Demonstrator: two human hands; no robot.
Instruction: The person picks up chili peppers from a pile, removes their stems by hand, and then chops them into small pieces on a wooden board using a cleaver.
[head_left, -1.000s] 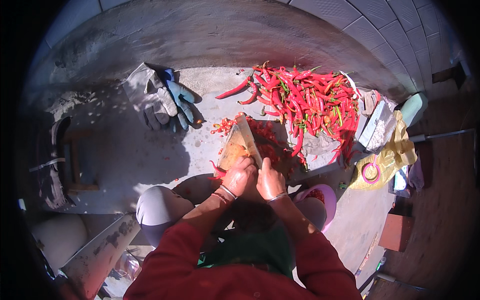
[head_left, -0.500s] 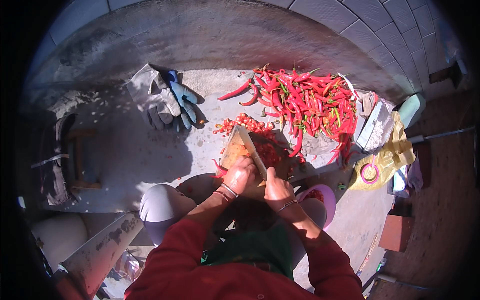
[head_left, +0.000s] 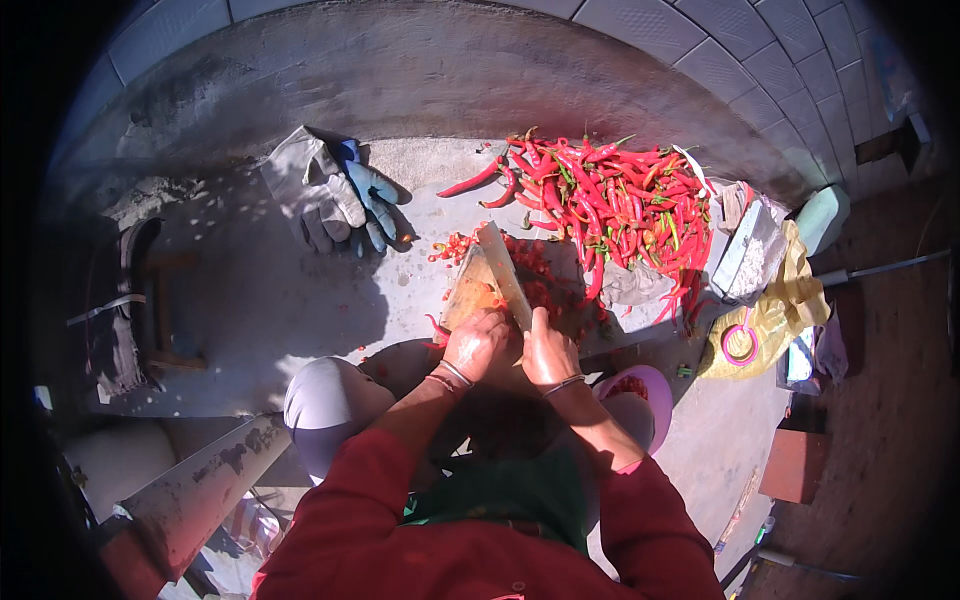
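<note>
My right hand [head_left: 549, 355] grips the handle of a cleaver [head_left: 508, 277], its broad blade slanting up and left over a wooden chopping board [head_left: 463, 298]. Close to the blade's left side, my left hand [head_left: 476, 345] is closed with fingers curled down on the board; whatever they hold is hidden. Orange-red cut bits show on the board by its fingertips. Chopped red chilies [head_left: 455, 247] lie beyond and around the board. A whole red chili [head_left: 436, 326] sticks out beside my left hand. Whole red chilies [head_left: 630, 205] form a large heap at the far right.
Gloves [head_left: 325, 205], grey and blue, lie at the far left. A pink bowl [head_left: 661, 410] with red pieces stands by my right knee. Right of the heap are a yellow plastic bag [head_left: 735, 352] and a reddish block [head_left: 793, 467]. A low wall [head_left: 420, 80] bounds the far side.
The cleaver has lifted, its blade now reaching farther from me over the chopped chilies. My right hand has shifted slightly left and away. The left hand has hardly moved.
</note>
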